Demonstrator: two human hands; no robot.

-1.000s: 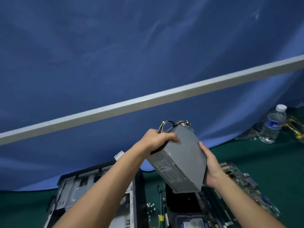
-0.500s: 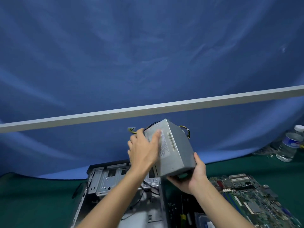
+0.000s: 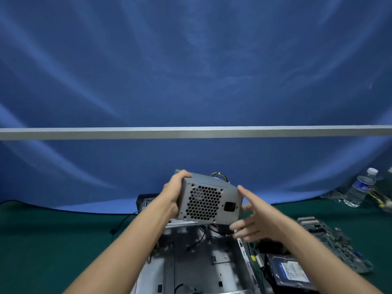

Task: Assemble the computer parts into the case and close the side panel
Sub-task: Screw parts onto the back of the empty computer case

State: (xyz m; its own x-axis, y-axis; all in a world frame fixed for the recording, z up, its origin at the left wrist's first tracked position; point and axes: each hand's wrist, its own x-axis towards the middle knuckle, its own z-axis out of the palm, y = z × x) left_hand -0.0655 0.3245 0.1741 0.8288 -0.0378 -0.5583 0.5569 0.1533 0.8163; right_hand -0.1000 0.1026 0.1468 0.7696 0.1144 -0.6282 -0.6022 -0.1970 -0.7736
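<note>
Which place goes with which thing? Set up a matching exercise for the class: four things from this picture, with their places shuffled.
Things:
1. power supply
2. water bottle
3. hard drive
4. motherboard

Places:
A. standing at the far right
B. lying flat, right of the computer case
C. held in the air by the left hand
D. near edge, right of the case

Pairs: 1-C, 2-A, 3-D, 4-B

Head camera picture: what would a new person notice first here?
First, the grey power supply held in the air at centre, its honeycomb vent facing the camera. The left hand grips its left side; the right hand is open at its right edge. Below lies the open computer case, with a motherboard on the right.
</note>
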